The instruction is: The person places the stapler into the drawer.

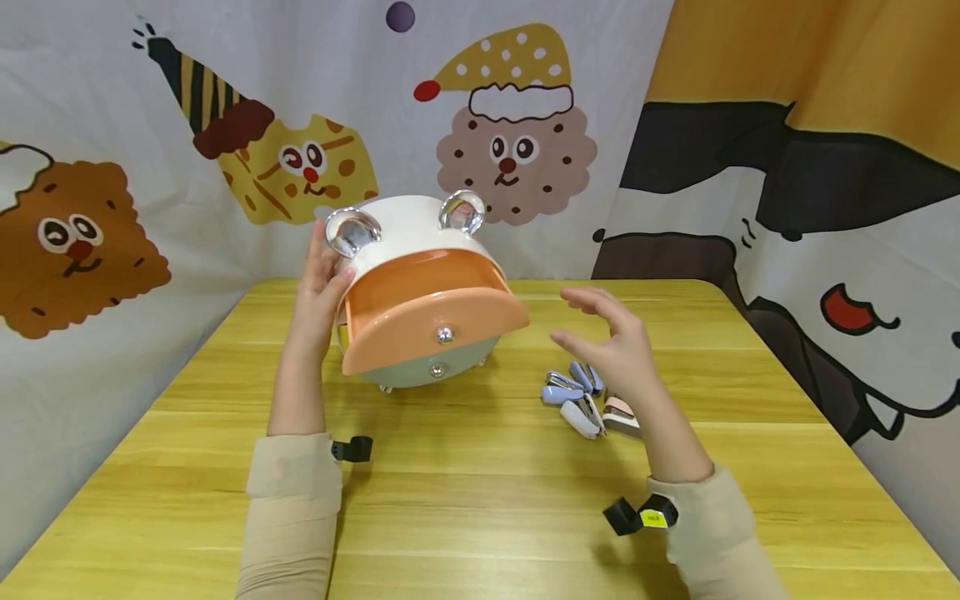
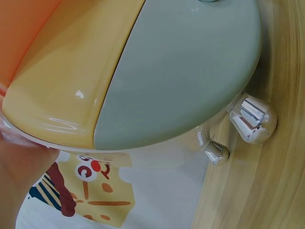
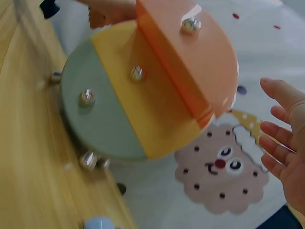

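A round mini drawer box with a white shell and two chrome ears stands on short chrome feet. Its orange top drawer is pulled out; the yellow drawer and green bottom drawer are pushed in. My left hand holds the shell's left side, thumb by the front rim, other fingers partly hidden behind it. To the right of the box, my right hand hovers in the air, fingers spread and holding nothing. Below it lie several small staplers, including a blue one and a white one.
A wood-grain table carries everything. Close behind it hangs a printed curtain with cartoon figures. A pink and white stapler is partly covered by the right forearm. Both wrists wear small black cameras.
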Motion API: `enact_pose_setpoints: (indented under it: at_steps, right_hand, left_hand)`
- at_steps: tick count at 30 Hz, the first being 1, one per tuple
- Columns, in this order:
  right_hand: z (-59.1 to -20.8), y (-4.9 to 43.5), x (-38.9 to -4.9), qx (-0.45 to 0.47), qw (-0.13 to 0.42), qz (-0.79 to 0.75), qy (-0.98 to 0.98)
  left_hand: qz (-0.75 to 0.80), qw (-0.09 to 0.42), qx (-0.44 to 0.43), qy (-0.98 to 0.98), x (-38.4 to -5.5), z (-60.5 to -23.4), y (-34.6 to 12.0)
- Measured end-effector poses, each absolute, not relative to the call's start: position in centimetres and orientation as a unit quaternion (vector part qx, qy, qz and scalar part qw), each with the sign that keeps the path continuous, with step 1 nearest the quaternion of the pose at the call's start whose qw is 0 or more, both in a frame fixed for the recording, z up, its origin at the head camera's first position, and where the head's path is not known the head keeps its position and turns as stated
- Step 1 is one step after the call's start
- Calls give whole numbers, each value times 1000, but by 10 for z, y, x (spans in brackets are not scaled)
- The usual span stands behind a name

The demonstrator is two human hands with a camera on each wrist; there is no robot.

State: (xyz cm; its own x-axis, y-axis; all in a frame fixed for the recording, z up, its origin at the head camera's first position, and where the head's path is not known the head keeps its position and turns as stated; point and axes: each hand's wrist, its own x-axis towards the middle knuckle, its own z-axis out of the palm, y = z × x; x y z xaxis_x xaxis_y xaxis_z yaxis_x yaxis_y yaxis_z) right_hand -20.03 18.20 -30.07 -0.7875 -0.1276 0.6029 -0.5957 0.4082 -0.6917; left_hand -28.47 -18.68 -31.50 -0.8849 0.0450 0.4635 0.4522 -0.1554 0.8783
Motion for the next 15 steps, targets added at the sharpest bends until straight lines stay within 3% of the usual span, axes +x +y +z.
enact_pose_setpoints:
  at_steps: [8, 15]
  right_hand:
    - [-301, 205, -197, 232, 248, 472, -814]
    - [-318, 235, -208, 231, 192, 472, -829]
  left_hand:
    - [-737, 139, -201, -631, -285, -314, -185]
    - [-733, 140, -196, -636, -284, -315, -186]
